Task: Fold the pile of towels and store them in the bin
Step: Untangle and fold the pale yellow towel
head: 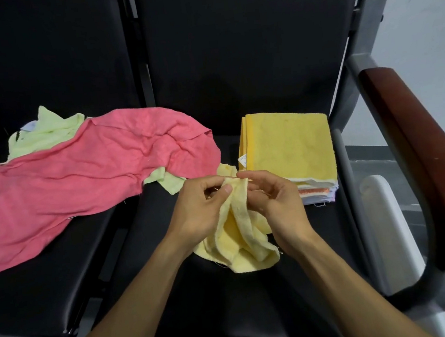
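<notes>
Head view shows left hand (pixel 195 205) and right hand (pixel 270 194) fingers pinching the pale yellow towel (pixel 241 238) top edge, mid-fold; next likely needs corners spread and aligned.

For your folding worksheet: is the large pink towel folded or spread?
Spread and crumpled: the large pink towel lies loose across the black seat.

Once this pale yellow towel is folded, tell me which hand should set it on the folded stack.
Right hand, probably: the folded stack lies just beyond it on the right, while the left hand would have to cross over.
</notes>
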Tool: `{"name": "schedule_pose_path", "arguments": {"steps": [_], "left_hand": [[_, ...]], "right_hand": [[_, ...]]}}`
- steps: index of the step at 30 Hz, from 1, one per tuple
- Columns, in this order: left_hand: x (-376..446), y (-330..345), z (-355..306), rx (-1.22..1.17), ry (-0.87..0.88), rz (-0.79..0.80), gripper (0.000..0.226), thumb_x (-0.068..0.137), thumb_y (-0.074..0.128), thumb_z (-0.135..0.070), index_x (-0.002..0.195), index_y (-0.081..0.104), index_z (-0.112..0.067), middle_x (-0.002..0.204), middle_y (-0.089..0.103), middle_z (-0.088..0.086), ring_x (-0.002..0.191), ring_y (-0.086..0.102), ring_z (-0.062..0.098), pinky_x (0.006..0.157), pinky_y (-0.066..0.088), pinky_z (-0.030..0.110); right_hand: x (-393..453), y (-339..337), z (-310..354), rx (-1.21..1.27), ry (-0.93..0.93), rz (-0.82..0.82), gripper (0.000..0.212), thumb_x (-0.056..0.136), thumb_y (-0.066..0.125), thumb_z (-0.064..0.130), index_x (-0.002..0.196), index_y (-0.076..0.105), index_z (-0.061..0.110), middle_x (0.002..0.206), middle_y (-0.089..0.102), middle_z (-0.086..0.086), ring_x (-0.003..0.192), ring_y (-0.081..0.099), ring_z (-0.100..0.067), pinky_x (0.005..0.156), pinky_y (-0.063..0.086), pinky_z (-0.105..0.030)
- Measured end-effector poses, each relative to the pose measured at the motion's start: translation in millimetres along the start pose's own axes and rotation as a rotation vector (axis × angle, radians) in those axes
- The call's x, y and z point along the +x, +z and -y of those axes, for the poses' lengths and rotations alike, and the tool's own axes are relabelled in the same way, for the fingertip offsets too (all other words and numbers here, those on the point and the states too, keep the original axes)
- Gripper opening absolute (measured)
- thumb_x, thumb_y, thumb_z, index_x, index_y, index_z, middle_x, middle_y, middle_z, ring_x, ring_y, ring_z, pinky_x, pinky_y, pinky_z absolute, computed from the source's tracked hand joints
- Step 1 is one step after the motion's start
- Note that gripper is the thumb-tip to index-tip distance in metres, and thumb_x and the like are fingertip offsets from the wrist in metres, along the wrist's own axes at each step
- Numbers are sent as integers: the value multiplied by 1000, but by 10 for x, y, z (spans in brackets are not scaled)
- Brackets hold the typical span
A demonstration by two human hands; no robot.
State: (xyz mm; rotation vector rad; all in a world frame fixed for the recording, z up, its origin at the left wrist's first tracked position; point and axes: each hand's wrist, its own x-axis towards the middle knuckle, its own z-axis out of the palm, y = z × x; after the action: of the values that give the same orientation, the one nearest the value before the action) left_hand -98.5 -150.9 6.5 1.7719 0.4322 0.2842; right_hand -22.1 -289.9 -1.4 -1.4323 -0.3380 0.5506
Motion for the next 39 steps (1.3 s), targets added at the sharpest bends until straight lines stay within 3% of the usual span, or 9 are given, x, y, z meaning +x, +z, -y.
{"name": "schedule_pose_path", "arguments": {"steps": [7, 12, 16, 18, 25, 28, 35, 37, 39], "left_hand": [[22, -1, 40, -27, -32, -43, 10, 95, 69, -19, 92, 79, -18, 89, 78, 0, 90, 74, 20, 91, 59, 45], [42, -19, 62, -56, -39, -127, 10, 93, 71, -19, 86, 77, -14, 84, 77, 5, 86, 74, 27, 86, 60, 44], [37, 2, 52, -44, -18, -100, 10, 92, 73, -19, 83, 78, -20, 81, 77, -1, 81, 73, 16, 81, 59, 32], [35, 3, 49, -28, -5, -101, 12, 91, 73, -18, 82, 78, -23, 79, 77, -4, 77, 72, 11, 77, 57, 27], [18, 6, 30, 79, 51, 26, 22, 101, 60, -21, 90, 79, -18, 82, 75, -3, 81, 70, 10, 80, 55, 32], [2, 23, 0, 54, 89, 74, 17, 94, 67, -33, 91, 77, -19, 83, 74, 0, 78, 66, 11, 77, 53, 30], [58, -44, 58, 54, 78, -12, 4, 94, 70, -19, 90, 72, -19, 85, 72, 5, 88, 67, 34, 82, 56, 47], [61, -74, 78, 58, 67, -39, 8, 96, 67, -18, 89, 70, -20, 87, 72, 8, 89, 67, 36, 83, 56, 51], [60, -92, 92, 61, 52, -58, 9, 97, 65, -18, 89, 68, -20, 87, 72, 5, 86, 70, 30, 82, 57, 49]], "right_hand": [[30, 2, -33, -236, -125, -161, 11, 87, 75, 9, 87, 73, 20, 89, 72, 1, 75, 64, -9, 69, 53, -22], [5, 23, -26, -342, -221, -146, 10, 95, 64, 12, 92, 63, 21, 86, 67, 11, 83, 62, -2, 73, 47, -13], [-24, 48, -38, -439, -314, -65, 15, 96, 62, 15, 97, 70, 28, 73, 60, 0, 72, 56, -14, 70, 47, -24], [-29, 56, -27, -435, -310, -64, 18, 93, 67, 15, 103, 71, 29, 71, 61, 0, 70, 57, -11, 69, 47, -20], [-40, 55, 17, -416, -253, -168, 26, 84, 80, 19, 95, 56, 21, 70, 67, 4, 64, 61, -5, 59, 45, -15], [-39, 46, 12, -439, -274, -182, 24, 85, 79, 18, 92, 56, 19, 69, 63, 5, 64, 59, -5, 57, 44, -16], [4, -28, -20, -581, -189, 9, 16, 93, 68, 15, 100, 56, 22, 89, 63, 3, 83, 60, -10, 73, 51, -30], [26, -66, -19, -666, -187, 9, 9, 92, 69, 21, 88, 62, 20, 80, 64, 1, 75, 58, -9, 67, 48, -30], [31, -79, -23, -717, -183, -34, 28, 87, 74, 35, 72, 62, 15, 66, 63, -1, 61, 53, -11, 59, 42, -30]]}}
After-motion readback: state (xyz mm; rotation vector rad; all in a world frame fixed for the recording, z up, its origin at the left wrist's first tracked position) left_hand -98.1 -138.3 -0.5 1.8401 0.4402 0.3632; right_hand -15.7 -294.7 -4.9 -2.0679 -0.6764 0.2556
